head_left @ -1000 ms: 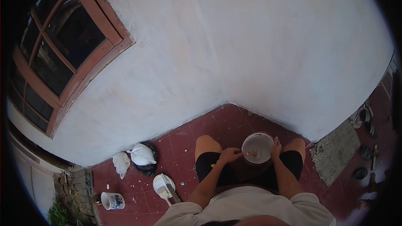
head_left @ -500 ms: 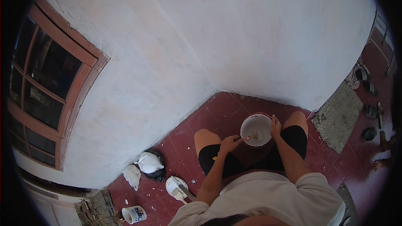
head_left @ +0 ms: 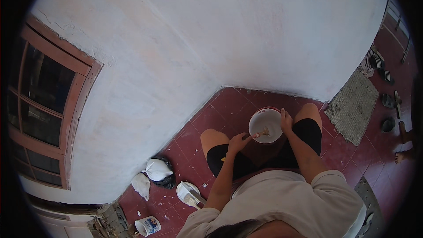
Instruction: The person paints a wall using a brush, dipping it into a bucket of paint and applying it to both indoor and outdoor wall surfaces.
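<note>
A round bowl [head_left: 260,121] with a white inside and a reddish outside sits between my knees, above the red tiled floor. My right hand [head_left: 286,121] grips its right rim. My left hand [head_left: 238,142] is at the bowl's lower left edge, closed on a thin wooden stick [head_left: 263,133] whose end reaches into the bowl. I am seated facing a white plastered wall corner.
On the floor at my left lie a white plate with a tool [head_left: 189,192], white bags on a black one [head_left: 157,171] and a small white tub [head_left: 147,226]. A grey mat [head_left: 354,108], sandals [head_left: 387,101] and another person's bare feet [head_left: 404,146] are at right. A wooden window [head_left: 42,114] is at left.
The view has swung left and down, so the window sits further left. My hands have stayed on the bowl and the stick.
</note>
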`<state>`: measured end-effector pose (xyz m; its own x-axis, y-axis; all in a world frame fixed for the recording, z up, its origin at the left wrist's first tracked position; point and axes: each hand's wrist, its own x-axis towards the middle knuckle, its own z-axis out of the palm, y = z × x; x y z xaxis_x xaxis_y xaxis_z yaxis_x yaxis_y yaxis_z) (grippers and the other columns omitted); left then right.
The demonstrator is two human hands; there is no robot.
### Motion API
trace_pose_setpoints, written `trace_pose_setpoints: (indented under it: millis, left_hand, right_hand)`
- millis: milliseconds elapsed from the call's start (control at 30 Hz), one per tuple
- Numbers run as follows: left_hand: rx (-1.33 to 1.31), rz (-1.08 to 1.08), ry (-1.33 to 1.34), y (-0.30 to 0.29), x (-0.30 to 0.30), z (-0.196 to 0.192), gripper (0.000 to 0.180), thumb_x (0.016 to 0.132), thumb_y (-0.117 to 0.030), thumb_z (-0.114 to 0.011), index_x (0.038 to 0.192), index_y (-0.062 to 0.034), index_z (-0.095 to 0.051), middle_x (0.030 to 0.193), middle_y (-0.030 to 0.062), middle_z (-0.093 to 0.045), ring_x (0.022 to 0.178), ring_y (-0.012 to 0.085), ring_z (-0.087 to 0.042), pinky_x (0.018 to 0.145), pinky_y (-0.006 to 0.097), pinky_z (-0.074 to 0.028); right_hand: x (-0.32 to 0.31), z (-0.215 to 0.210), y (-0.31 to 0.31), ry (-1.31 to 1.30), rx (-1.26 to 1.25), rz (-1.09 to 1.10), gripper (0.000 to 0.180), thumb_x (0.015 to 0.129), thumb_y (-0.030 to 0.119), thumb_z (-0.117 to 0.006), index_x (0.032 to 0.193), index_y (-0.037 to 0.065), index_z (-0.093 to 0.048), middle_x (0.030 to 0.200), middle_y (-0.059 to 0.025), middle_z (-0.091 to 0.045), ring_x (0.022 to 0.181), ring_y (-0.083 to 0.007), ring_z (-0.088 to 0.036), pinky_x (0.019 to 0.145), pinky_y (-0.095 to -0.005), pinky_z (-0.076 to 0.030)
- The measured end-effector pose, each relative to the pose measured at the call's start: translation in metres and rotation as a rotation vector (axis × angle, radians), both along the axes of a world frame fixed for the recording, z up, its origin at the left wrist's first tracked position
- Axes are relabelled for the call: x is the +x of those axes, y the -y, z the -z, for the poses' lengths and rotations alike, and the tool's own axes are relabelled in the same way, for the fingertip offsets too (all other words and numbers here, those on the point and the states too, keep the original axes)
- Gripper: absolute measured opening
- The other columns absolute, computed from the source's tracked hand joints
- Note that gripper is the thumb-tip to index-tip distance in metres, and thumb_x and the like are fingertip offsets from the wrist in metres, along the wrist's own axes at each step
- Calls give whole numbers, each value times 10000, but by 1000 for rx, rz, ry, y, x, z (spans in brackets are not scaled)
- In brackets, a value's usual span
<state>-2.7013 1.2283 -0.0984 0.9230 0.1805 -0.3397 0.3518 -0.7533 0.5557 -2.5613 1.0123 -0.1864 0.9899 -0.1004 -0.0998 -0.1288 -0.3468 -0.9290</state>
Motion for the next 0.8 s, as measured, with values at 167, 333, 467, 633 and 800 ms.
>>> trace_pose_setpoints:
  millis: [167, 333, 467, 633, 800]
  left_hand:
    - [-26, -8, 3, -2, -3, 5, 572, 789, -596, -524, 1034, -97, -657, 889, 140, -666, 903, 313, -625, 810, 397, -465]
    - [-32, -2, 10, -5, -1, 1, 542, 798, -582, -523, 994, -100, -675, 822, 125, -671, 866, 305, -636, 795, 397, -470]
    - [-49, -19, 8, -8, -2, 2, 532, 798, -577, -524, 986, -104, -679, 797, 115, -671, 831, 302, -641, 770, 399, -476]
    - [-45, -23, -36, -5, 0, 1, 523, 794, -574, -530, 984, -111, -683, 813, 118, -670, 817, 303, -638, 756, 396, -481]
    - [-28, -18, 11, -13, -6, 7, 514, 787, -579, -539, 980, -127, -689, 881, 137, -665, 855, 307, -630, 765, 394, -482]
  right_hand:
    - [1, 2, -3, 31, 12, -5, 520, 930, 438, -362, 919, -28, -594, 882, -258, -602, 871, -409, -580, 752, -434, -430]
    - [3, 4, -6, -4, 28, -13, 523, 931, 443, -360, 938, -23, -599, 896, -255, -606, 877, -395, -586, 770, -419, -434]
    - [1, -4, -7, -60, 27, -47, 531, 931, 454, -382, 1012, -16, -615, 918, -214, -638, 914, -300, -610, 800, -361, -442]
    - [1, -3, -4, -14, 13, 6, 534, 930, 451, -370, 951, -28, -606, 898, -244, -614, 874, -353, -600, 777, -393, -436]
    - [0, -7, -11, -38, 40, -40, 542, 927, 457, -385, 976, -35, -607, 903, -231, -621, 872, -316, -606, 780, -375, -437]
